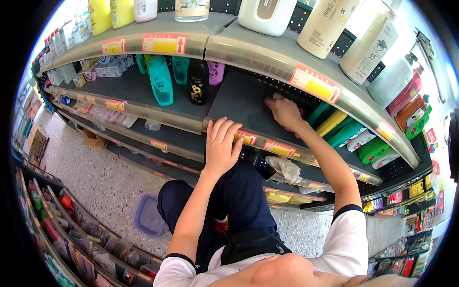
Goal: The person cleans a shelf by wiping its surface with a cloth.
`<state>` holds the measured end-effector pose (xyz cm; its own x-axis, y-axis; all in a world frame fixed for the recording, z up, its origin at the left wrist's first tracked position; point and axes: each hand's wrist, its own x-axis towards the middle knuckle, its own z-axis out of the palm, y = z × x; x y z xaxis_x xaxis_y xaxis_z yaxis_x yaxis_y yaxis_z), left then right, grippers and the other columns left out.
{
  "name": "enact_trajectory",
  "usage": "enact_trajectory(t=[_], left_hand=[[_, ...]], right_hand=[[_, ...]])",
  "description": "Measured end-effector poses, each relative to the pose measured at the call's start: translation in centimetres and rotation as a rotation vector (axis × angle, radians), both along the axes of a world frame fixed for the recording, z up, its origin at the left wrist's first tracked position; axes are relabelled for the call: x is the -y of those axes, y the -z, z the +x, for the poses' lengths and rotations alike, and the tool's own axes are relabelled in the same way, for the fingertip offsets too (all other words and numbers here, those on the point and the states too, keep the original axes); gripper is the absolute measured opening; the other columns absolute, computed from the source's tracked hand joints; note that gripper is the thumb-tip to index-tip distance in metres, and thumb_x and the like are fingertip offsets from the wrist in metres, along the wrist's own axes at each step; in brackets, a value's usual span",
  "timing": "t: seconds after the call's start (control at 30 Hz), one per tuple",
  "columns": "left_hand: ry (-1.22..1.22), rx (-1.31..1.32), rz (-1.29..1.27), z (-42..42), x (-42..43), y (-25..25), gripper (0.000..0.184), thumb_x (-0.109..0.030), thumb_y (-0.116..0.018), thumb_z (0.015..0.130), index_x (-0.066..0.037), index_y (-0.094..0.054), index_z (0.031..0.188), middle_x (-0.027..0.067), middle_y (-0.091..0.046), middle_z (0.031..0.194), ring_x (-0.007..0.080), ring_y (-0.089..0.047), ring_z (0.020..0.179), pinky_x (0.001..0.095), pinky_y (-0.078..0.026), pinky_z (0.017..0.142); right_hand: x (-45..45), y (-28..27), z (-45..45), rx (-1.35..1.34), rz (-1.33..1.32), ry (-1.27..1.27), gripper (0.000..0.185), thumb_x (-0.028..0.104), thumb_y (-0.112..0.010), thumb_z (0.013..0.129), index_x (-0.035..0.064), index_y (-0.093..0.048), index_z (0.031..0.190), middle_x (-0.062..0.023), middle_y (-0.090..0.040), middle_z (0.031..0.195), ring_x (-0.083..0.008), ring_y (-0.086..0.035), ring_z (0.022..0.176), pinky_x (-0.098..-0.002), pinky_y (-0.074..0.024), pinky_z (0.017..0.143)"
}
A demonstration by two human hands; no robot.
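My right hand (285, 114) reaches onto a dark grey shelf (241, 103), its fingers closed on a pinkish cloth, mostly hidden beneath it. My left hand (223, 143) lies on the front edge of the same shelf, fingers stretched out and holding nothing. Left of the bare stretch of shelf stand a black bottle (198, 82), a teal shampoo bottle (161, 80) and a purple bottle (216, 72). Right of my right hand, several bottles lean together, among them a yellow one (332, 123) and a green one (374, 150).
Large pump-style bottles (330, 24) line the upper shelf, above my hands. A greyish rag (284, 169) hangs at a lower shelf beside a dark object (260, 164). On the speckled floor stands a purple basin (149, 216). Another stocked rack (81, 239) rises behind on the left.
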<state>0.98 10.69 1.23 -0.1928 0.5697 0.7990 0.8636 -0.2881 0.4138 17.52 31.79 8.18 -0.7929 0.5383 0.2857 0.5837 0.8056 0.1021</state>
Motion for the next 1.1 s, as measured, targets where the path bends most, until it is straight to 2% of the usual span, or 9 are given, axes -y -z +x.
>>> enact_trajectory(t=[0.53,0.63,0.83,1.1], left_hand=[[0.007,0.004,-0.013,-0.1,-0.1,0.0,0.040,-0.017,-0.069,0.084,-0.008,-0.061,0.123,0.0103,-0.058,0.125,0.0324,-0.048,0.129,0.0561,-0.028,0.115],[0.010,0.002,-0.007,-0.2,-0.2,0.2,0.041,-0.017,-0.070,0.084,-0.008,-0.061,0.123,0.0102,-0.058,0.125,0.0322,-0.048,0.129,0.0562,-0.028,0.115],[0.028,0.008,-0.020,-0.4,-0.3,0.5,0.041,-0.016,-0.070,0.084,-0.008,-0.062,0.123,0.0113,-0.057,0.126,0.0353,-0.047,0.130,0.0571,-0.027,0.116],[0.031,0.013,-0.030,-0.4,-0.4,0.6,0.041,-0.017,-0.070,0.084,-0.008,-0.062,0.123,0.0109,-0.057,0.126,0.0348,-0.047,0.130,0.0569,-0.027,0.116]], right_hand=[[4.9,-2.1,2.1,-0.057,-0.277,-0.357,0.025,0.007,-0.062,0.088,0.0065,-0.072,0.110,-0.0119,-0.062,0.095,-0.0333,-0.065,0.091,-0.0447,-0.0526,0.073],[5.1,-2.3,2.0,-0.060,-0.305,-0.331,0.023,0.008,-0.062,0.089,0.0070,-0.072,0.110,-0.0110,-0.063,0.097,-0.0328,-0.065,0.091,-0.0444,-0.0531,0.073],[5.2,-1.8,0.9,-0.064,-0.136,-0.235,0.020,0.012,-0.061,0.091,0.0088,-0.072,0.108,-0.0096,-0.063,0.097,-0.0306,-0.066,0.094,-0.0437,-0.0549,0.073],[2.6,-0.6,-1.0,-0.066,0.000,-0.113,0.018,0.011,-0.059,0.091,0.0120,-0.072,0.103,-0.0099,-0.063,0.098,-0.0344,-0.069,0.084,-0.0466,-0.0570,0.069]])
